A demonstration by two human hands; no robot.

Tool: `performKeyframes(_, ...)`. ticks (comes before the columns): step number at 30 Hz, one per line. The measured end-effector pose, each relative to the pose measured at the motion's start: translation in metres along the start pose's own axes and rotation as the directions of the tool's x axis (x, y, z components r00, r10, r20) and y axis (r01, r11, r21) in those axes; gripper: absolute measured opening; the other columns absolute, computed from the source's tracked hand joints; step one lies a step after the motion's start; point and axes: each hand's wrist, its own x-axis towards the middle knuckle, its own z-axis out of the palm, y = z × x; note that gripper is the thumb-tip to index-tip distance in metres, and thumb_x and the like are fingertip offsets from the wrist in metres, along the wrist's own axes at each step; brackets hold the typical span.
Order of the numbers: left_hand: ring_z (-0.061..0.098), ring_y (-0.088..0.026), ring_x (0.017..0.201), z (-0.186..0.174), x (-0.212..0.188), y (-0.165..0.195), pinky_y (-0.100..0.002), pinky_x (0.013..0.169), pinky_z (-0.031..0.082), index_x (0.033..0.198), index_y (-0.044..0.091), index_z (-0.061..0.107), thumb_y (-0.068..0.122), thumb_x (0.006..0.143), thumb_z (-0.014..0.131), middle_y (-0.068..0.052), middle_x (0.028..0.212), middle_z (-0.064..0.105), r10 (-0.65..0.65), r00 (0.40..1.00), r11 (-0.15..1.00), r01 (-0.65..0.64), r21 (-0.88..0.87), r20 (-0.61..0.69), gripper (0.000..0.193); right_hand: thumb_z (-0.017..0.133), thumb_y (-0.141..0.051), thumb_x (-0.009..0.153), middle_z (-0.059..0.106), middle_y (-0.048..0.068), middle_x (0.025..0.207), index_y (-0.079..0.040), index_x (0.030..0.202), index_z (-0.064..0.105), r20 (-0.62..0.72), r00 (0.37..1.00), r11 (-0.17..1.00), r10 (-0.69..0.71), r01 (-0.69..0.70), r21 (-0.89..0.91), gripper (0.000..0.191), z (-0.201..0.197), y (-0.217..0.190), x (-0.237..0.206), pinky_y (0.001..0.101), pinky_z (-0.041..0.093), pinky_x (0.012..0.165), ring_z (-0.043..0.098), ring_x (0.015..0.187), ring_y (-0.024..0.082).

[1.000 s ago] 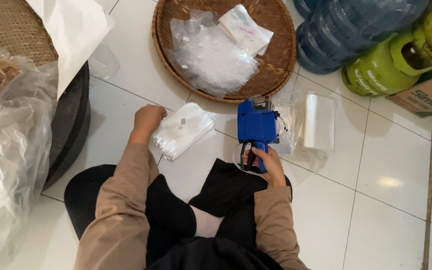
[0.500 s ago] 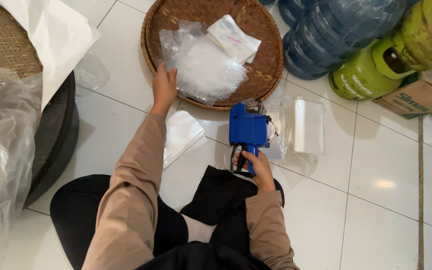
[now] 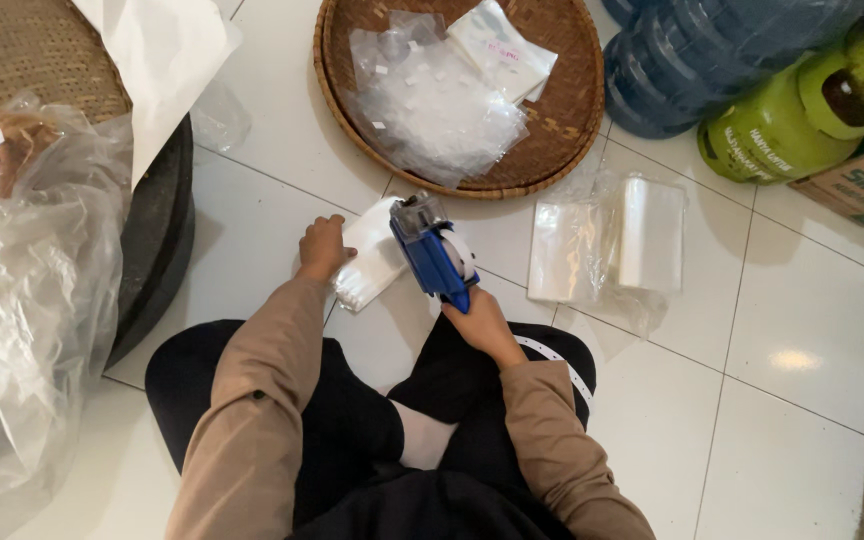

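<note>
basket (image 3: 562, 120) ahead | bag stack (image 3: 370, 262) left of label gun (image 3: 432, 250) | rolls (image 3: 607, 240) right

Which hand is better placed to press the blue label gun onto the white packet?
Right. The right hand grips the blue label gun over the white packet; the left hand rests on that packet.

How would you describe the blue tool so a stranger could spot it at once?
Start at the round woven tray on the white tiled floor. Just below its rim, the right hand grips a blue label gun over a small stack of bags. It is the only solid blue thing among clear plastic.
</note>
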Motion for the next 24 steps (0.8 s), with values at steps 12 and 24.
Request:
performKeyframes(12,0.06,-0.038,0.113,0.015,0.002,0.005,-0.053,0.087,0.053,0.116,0.006,0.063,0.02,0.071,0.092,-0.017,0.117,0.063,-0.084,0.994,0.996,0.084,0.005,-0.066,0.055,0.075,-0.03,0.082,0.069,0.03,0.088,0.006,0.099,0.064,0.183,0.982,0.972,0.044,0.001,-0.237,0.041,0.028,-0.034,0.016,0.0497,0.054,0.08,0.067,0.089,0.049)
performKeyframes(24,0.072,-0.026,0.085,-0.008,0.029,-0.017,-0.041,0.08,0.057,0.089,0.014,0.079,0.016,0.086,0.074,-0.009,0.089,0.076,-0.264,0.963,0.917,0.27,-0.292,0.063,0.006,0.074,-0.022,0.086,0.073,0.014,0.079,0.006,0.097,0.066,0.208,0.97,0.95,0.13,-0.182,0.255,0.031,-0.064,-0.019,-0.024,0.0331,0.055,0.065,0.07,0.067,0.02)
